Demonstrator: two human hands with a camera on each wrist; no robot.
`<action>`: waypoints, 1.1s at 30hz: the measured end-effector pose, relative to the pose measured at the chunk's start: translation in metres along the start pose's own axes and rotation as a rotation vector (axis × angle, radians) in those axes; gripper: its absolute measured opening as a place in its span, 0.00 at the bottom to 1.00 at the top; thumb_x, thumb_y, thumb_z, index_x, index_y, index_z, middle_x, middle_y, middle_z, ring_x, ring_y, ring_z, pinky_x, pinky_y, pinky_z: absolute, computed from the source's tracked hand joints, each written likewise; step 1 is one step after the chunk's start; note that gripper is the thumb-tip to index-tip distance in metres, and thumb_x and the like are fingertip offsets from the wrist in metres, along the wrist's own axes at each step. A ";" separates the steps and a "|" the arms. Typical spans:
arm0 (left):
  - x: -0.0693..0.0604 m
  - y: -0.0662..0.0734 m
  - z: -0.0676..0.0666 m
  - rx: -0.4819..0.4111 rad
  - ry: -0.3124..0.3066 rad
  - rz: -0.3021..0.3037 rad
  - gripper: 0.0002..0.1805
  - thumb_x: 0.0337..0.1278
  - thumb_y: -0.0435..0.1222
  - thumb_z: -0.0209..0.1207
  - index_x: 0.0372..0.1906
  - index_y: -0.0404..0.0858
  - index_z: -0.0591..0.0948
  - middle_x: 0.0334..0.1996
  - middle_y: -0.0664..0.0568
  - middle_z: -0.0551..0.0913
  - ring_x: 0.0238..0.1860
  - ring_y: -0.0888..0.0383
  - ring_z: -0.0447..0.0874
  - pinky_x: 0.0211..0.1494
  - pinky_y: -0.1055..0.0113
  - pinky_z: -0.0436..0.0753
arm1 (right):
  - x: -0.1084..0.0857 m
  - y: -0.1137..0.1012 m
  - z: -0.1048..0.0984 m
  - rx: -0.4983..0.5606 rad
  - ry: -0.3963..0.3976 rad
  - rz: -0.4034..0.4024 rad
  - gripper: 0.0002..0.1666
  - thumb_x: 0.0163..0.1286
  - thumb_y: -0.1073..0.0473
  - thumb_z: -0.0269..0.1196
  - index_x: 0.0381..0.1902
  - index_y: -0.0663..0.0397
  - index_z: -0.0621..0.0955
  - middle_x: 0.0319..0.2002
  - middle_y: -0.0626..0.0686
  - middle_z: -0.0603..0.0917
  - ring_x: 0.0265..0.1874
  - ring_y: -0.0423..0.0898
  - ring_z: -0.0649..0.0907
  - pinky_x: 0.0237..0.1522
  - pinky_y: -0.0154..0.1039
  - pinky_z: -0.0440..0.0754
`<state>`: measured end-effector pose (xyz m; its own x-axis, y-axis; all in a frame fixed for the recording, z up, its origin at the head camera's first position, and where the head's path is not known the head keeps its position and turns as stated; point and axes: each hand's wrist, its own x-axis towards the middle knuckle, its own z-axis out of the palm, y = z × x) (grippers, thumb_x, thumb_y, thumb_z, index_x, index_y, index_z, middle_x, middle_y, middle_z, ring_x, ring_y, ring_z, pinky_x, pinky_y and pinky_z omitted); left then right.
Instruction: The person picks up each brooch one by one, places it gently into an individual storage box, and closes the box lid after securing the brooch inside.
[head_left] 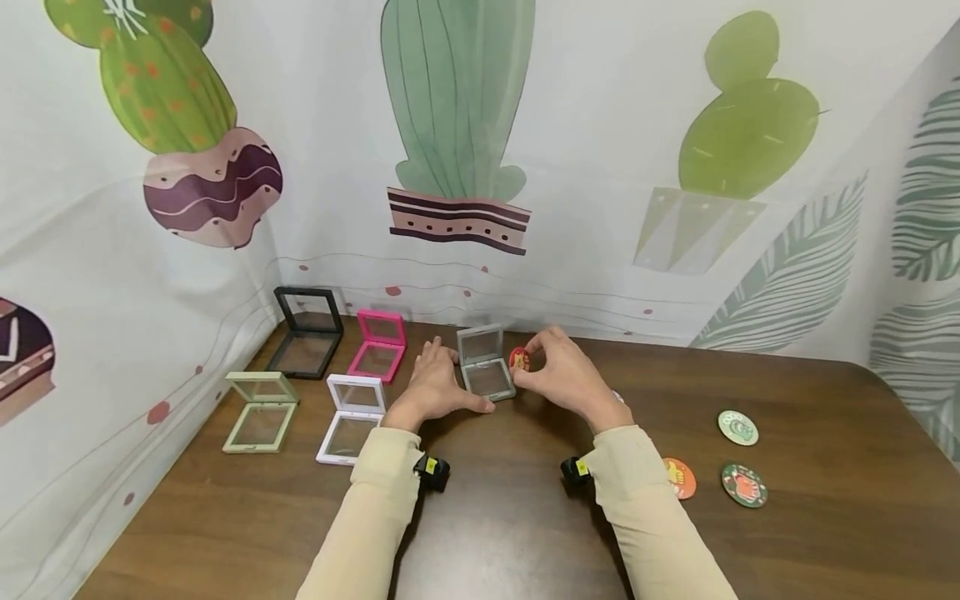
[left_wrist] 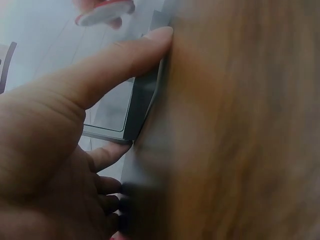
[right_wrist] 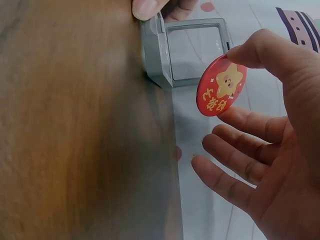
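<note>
My right hand [head_left: 567,377] pinches a round red badge [right_wrist: 222,86] by its rim between thumb and index finger. A yellow star and characters show on its face; the other fingers are spread apart. The badge is held beside the right side of an open grey display case [head_left: 489,379] with clear film panels and a raised lid. My left hand [head_left: 435,385] holds that case at its left front, thumb [left_wrist: 145,50] along the front edge and index fingertip at the left side. The left hand's remaining fingers lie beside the case.
Open black [head_left: 306,354], pink [head_left: 378,360], green [head_left: 260,427] and white [head_left: 347,442] display cases stand on the left of the wooden table [head_left: 495,533]. Round badges, pale green [head_left: 738,427], dark green [head_left: 744,486] and orange [head_left: 681,478], lie right. A cactus-print cloth [head_left: 600,125] hangs behind.
</note>
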<state>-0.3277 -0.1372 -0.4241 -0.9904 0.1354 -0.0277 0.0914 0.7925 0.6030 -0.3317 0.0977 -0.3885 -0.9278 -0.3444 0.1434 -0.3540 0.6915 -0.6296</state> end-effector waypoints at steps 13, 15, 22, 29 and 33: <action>-0.011 0.010 0.003 -0.032 0.004 0.001 0.53 0.35 0.51 0.86 0.63 0.24 0.73 0.81 0.25 0.49 0.83 0.31 0.37 0.83 0.40 0.39 | 0.001 -0.004 0.010 -0.002 -0.048 -0.017 0.26 0.64 0.49 0.73 0.50 0.63 0.82 0.52 0.55 0.79 0.41 0.52 0.80 0.51 0.49 0.82; -0.012 0.009 0.005 -0.033 0.006 0.001 0.53 0.35 0.51 0.86 0.63 0.24 0.73 0.81 0.25 0.49 0.83 0.31 0.37 0.83 0.40 0.39 | 0.000 -0.003 0.013 0.003 -0.053 -0.019 0.26 0.63 0.50 0.73 0.50 0.63 0.82 0.53 0.56 0.79 0.42 0.52 0.80 0.52 0.49 0.82; -0.009 0.005 0.011 -0.036 -0.011 -0.006 0.54 0.36 0.51 0.85 0.64 0.25 0.71 0.82 0.25 0.45 0.84 0.33 0.34 0.84 0.42 0.36 | -0.002 0.000 0.018 0.028 -0.054 -0.014 0.25 0.63 0.50 0.73 0.50 0.63 0.82 0.54 0.56 0.78 0.44 0.52 0.80 0.53 0.50 0.82; -0.009 0.005 0.011 -0.033 -0.017 -0.025 0.54 0.35 0.50 0.86 0.64 0.26 0.71 0.82 0.25 0.43 0.84 0.34 0.33 0.84 0.43 0.36 | 0.000 0.001 0.021 0.027 -0.062 -0.027 0.25 0.63 0.50 0.73 0.49 0.63 0.83 0.53 0.55 0.78 0.44 0.51 0.81 0.53 0.50 0.83; -0.010 0.006 0.011 -0.044 -0.007 -0.019 0.54 0.35 0.50 0.86 0.63 0.25 0.71 0.82 0.25 0.43 0.84 0.34 0.34 0.84 0.43 0.36 | -0.001 -0.001 0.021 0.031 -0.048 -0.023 0.25 0.63 0.50 0.74 0.49 0.63 0.83 0.53 0.55 0.78 0.44 0.51 0.81 0.53 0.50 0.83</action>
<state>-0.3163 -0.1277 -0.4287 -0.9911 0.1249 -0.0453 0.0677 0.7680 0.6369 -0.3276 0.0844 -0.4045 -0.9126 -0.3903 0.1214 -0.3703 0.6636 -0.6500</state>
